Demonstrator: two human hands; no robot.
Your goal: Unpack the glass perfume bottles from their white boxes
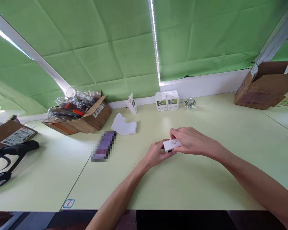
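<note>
Between my two hands is a small white box (171,145) with dark print on the side facing me. My left hand (156,154) grips its left end, thumb along the lower edge. My right hand (188,140) is closed around the right end and hides that part of the box. The box is held over the table, in front of two upright white boxes (167,107) with green pictures. Whether its far flap is open is hidden by my fingers.
A white box (132,105) stands behind a white folded card piece (124,127). A pixelated phone-like object (104,145) lies left. Cardboard boxes (96,116) flank the table, one full of clear plastic items. A shiny metal item (190,103) and black headset (16,153) also lie here.
</note>
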